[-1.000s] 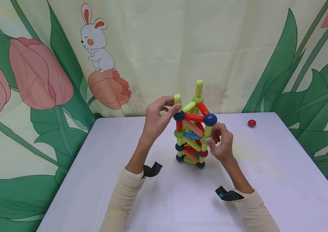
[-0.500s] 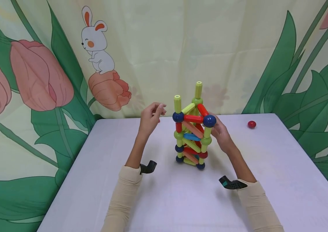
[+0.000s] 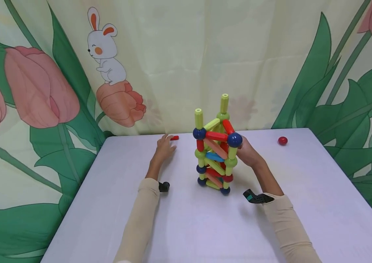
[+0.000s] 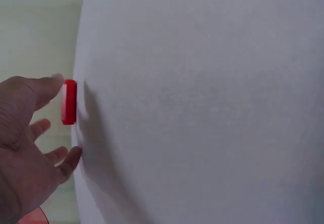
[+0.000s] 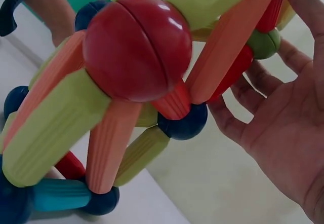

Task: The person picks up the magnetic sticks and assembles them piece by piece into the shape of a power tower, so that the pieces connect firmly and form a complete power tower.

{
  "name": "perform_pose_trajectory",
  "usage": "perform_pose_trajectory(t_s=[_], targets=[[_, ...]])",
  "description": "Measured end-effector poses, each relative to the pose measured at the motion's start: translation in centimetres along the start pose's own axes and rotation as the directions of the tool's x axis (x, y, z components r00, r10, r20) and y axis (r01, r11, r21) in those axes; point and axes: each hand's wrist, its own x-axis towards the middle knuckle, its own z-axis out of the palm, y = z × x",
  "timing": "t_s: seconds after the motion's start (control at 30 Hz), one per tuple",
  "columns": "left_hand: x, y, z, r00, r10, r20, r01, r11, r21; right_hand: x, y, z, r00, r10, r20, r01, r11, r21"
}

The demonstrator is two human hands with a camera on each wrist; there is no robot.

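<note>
A tower of magnetic sticks and balls (image 3: 215, 157) stands upright on the table, in light green, red, orange and blue. Two light green sticks point up from its top. My right hand (image 3: 251, 154) is at the tower's right side, partly hidden behind it in the head view. In the right wrist view its lightly bent fingers (image 5: 263, 79) touch the sticks from behind, with the thumb at the frame's upper edge. At the table's far edge, my left hand (image 3: 164, 149) reaches with spread fingers beside a loose red stick (image 3: 174, 138). Its thumb is close to the stick (image 4: 69, 102); contact is unclear.
The white-covered table (image 3: 186, 226) ends at a curtain (image 3: 179, 73) printed with tulips and a rabbit. A loose red ball (image 3: 283, 141) lies at the far right of the table. Each wrist wears a black strap-like device (image 3: 258, 197).
My left hand has let go of the tower's upright green stick and moved left and down to the red stick. My right hand has shifted up and behind the tower.
</note>
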Motion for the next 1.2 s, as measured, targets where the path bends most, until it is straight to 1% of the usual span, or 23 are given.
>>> perform_pose_trajectory(t_s=[0.07, 0.17, 0.23, 0.27, 0.33, 0.4, 0.47, 0.53, 0.6, 0.7, 0.8, 0.87, 0.9, 0.97, 1.03, 1.07, 1.1, 1.13, 1.2], targets=[[0.5, -0.6, 0.2, 0.998, -0.001, 0.062, -0.004, 0.997, 0.071, -0.1, -0.2, -0.2, 1.0, -0.014, 0.009, 0.014, 0.999, -0.036], [1.0, -1.1, 0.5, 0.991, 0.013, 0.136, -0.035, 0.987, 0.155, -0.5, -0.5, -0.6, 0.999, -0.031, 0.013, 0.032, 0.996, -0.087], [1.1, -1.2, 0.7, 0.987, 0.027, 0.157, -0.06, 0.977, 0.204, -0.8, -0.7, -1.0, 0.999, -0.033, 0.013, 0.035, 0.994, -0.106], [1.0, -1.2, 0.7, 0.988, 0.038, 0.153, -0.071, 0.972, 0.223, -1.0, -0.8, -1.2, 0.999, -0.033, 0.015, 0.034, 0.993, -0.113], [0.9, -0.9, 0.7, 0.992, 0.051, 0.118, -0.078, 0.968, 0.24, -1.3, -0.9, -1.6, 0.999, -0.036, 0.024, 0.038, 0.992, -0.123], [0.8, -0.7, 0.7, 0.996, 0.05, 0.074, -0.068, 0.961, 0.268, -1.6, -1.1, -1.9, 0.999, -0.038, 0.039, 0.042, 0.991, -0.129], [0.6, -0.5, 0.7, 0.998, 0.052, 0.017, -0.055, 0.959, 0.28, -1.9, -1.3, -2.1, 0.998, -0.043, 0.05, 0.049, 0.99, -0.135], [0.3, -0.3, 0.7, 0.998, 0.052, -0.045, -0.037, 0.958, 0.284, -2.0, -1.4, -2.3, 0.997, -0.05, 0.054, 0.058, 0.986, -0.154], [0.1, -0.3, 0.7, 0.993, 0.053, -0.105, -0.02, 0.956, 0.293, -2.1, -1.6, -2.3, 0.997, -0.061, 0.042, 0.068, 0.979, -0.193], [-0.2, -0.2, 0.5, 0.981, 0.057, -0.185, 0.002, 0.953, 0.303, -2.1, -2.1, -2.1, 0.998, -0.066, 0.002, 0.064, 0.962, -0.265], [-0.7, -0.1, 0.0, 0.969, 0.07, -0.236, 0.012, 0.945, 0.327, -2.1, -2.4, -1.5, 0.997, -0.058, -0.058, 0.034, 0.935, -0.352], [-1.0, 0.0, -0.4, 0.964, 0.08, -0.253, 0.009, 0.943, 0.334, -2.1, -2.6, -1.1, 0.994, -0.054, -0.097, 0.01, 0.913, -0.407], [-1.1, 0.0, -0.6, 0.963, 0.076, -0.26, 0.011, 0.947, 0.32, -2.1, -2.6, -0.9, 0.992, -0.053, -0.115, -0.002, 0.903, -0.431], [-1.3, 0.0, -0.9, 0.964, 0.039, -0.263, 0.03, 0.968, 0.25, -2.1, -2.6, -0.5, 0.987, -0.066, -0.145, -0.012, 0.877, -0.481], [-1.4, -0.2, -1.1, 0.967, -0.023, -0.255, 0.053, 0.992, 0.111, -2.1, -2.6, -0.1, 0.982, -0.101, -0.158, 0.003, 0.85, -0.527], [-1.4, -0.3, -1.1, 0.967, -0.059, -0.248, 0.067, 0.998, 0.023, -2.1, -2.6, 0.1, 0.979, -0.125, -0.161, 0.018, 0.838, -0.545], [-1.4, -0.3, -1.2, 0.966, -0.095, -0.24, 0.078, 0.994, -0.078, -2.1, -2.5, 0.3, 0.975, -0.154, -0.16, 0.038, 0.825, -0.564], [-1.4, -0.4, -1.3, 0.966, -0.118, -0.231, 0.081, 0.983, -0.162, -2.1, -2.4, 0.5, 0.97, -0.188, -0.157, 0.062, 0.808, -0.586], [-1.5, -0.1, -1.7, 0.969, -0.141, -0.202, 0.072, 0.946, -0.315, -2.2, -2.3, 0.9, 0.956, -0.253, -0.15, 0.111, 0.78, -0.615]])
